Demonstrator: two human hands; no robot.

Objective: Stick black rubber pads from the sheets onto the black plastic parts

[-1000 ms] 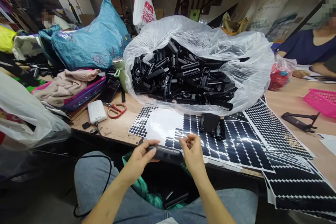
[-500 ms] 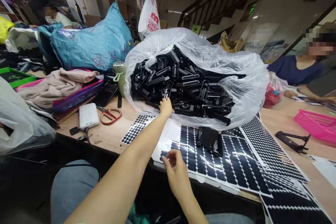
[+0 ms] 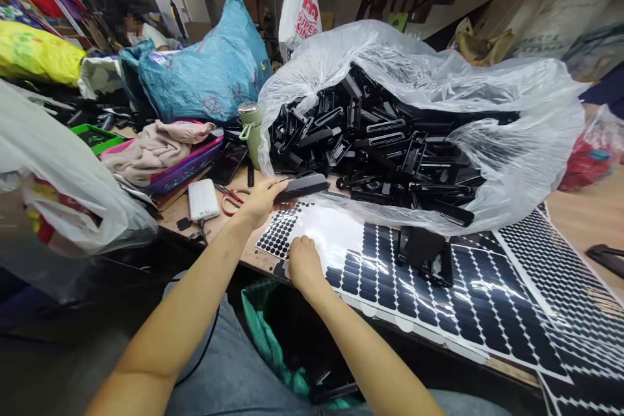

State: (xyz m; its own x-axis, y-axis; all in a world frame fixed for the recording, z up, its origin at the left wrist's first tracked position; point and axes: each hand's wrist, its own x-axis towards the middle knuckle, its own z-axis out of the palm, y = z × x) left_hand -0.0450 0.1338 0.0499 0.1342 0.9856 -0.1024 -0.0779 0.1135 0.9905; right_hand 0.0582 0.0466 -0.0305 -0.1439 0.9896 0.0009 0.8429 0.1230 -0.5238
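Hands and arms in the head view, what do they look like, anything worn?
The left hand and right hand are ungloved, with no ring or watch visible. Both forearms are bare, no sleeves in view. Faded blue jeans show below.

a blue sack [image 3: 205,84] and a green flask [image 3: 252,136] sit toward ten o'clock, a white power bank [image 3: 203,200] and red-handled scissors [image 3: 233,197] toward nine, and a white carrier bag [image 3: 299,0] hangs at twelve.

The left hand [image 3: 262,200] grips a black plastic part [image 3: 307,186].
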